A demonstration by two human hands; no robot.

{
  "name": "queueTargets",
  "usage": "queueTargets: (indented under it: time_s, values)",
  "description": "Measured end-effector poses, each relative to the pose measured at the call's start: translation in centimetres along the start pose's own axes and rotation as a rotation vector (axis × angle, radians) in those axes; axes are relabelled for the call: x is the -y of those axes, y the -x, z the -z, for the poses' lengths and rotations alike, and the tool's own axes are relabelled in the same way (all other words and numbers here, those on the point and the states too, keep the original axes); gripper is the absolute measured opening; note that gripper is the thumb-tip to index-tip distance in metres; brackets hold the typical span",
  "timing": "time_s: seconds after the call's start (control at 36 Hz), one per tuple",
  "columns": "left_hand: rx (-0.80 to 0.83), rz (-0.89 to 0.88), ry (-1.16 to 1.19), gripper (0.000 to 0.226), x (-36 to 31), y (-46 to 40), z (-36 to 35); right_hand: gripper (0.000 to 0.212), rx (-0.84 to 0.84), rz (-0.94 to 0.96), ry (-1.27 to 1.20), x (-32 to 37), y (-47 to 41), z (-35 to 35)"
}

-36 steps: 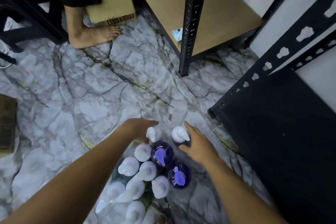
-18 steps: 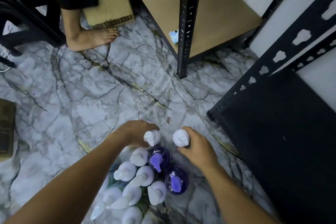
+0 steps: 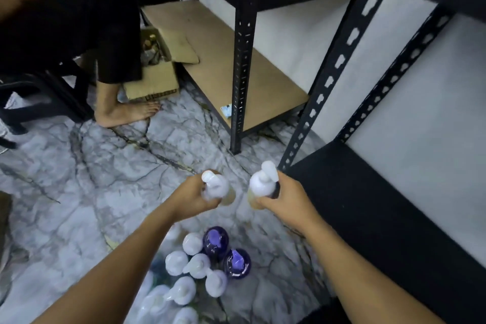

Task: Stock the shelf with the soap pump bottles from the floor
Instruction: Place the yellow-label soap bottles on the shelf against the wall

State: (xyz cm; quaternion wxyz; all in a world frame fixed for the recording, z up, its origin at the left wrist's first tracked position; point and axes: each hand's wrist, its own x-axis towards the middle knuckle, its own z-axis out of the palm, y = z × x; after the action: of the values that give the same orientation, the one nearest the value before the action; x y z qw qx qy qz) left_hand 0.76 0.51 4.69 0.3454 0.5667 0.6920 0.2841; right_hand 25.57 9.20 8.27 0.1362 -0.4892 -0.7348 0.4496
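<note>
Both hands lifted above the floor, each closed around one white-pump soap bottle.

The left hand grips a bottle by its neck, and the right hand grips a second bottle the same way; both bottles sit upright, near each other but apart, and their bodies look pale amber, though blur makes that uncertain. Below the arms, the remaining cluster of pump bottles stands on the marble-patterned floor, mostly white-topped, with two purple bottles at its right edge. A black metal shelf unit stands just right of the hands, its dark bottom board bare. Farther back is another rack with tan boards, a cardboard box beside it, and another person's bare foot on the floor.
</note>
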Motion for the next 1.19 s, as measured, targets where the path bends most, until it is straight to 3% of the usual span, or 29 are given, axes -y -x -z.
queueTargets:
  time_s: [0.17, 0.28, 0.67, 0.78, 0.89, 1.19]
  values:
    - [-0.148, -0.051, 0.137, 0.043, -6.9, 1.3, 2.3, 0.051, -0.182, 0.109, -0.007, 5.4, 4.2, 4.9]
    - [-0.237, -0.19, 0.228, 0.05, -12.3, 2.2, 4.1, 0.053, -0.317, 0.155, -0.048, 8.7, 7.1, 8.2]
    - [-0.344, -0.576, 0.375, 0.033, -32.5, 6.0, 9.6, 0.049, -0.663, 0.398, -0.093, 19.7, 17.6, 19.5]
    - [-0.331, -0.68, 0.438, 0.045, -37.9, 6.6, 10.6, 0.046, -0.712, 0.457, -0.091, 22.4, 20.0, 22.8]
    - [-0.32, -0.748, 0.434, 0.026, -42.6, 6.3, 11.1, 0.045, -0.775, 0.484, -0.063, 24.3, 21.8, 26.4]
    - [-0.246, -0.798, 0.424, 0.035, -52.9, 0.6, 10.9, 0.043, -0.965, 0.394, 0.063, 25.7, 22.4, 37.5]
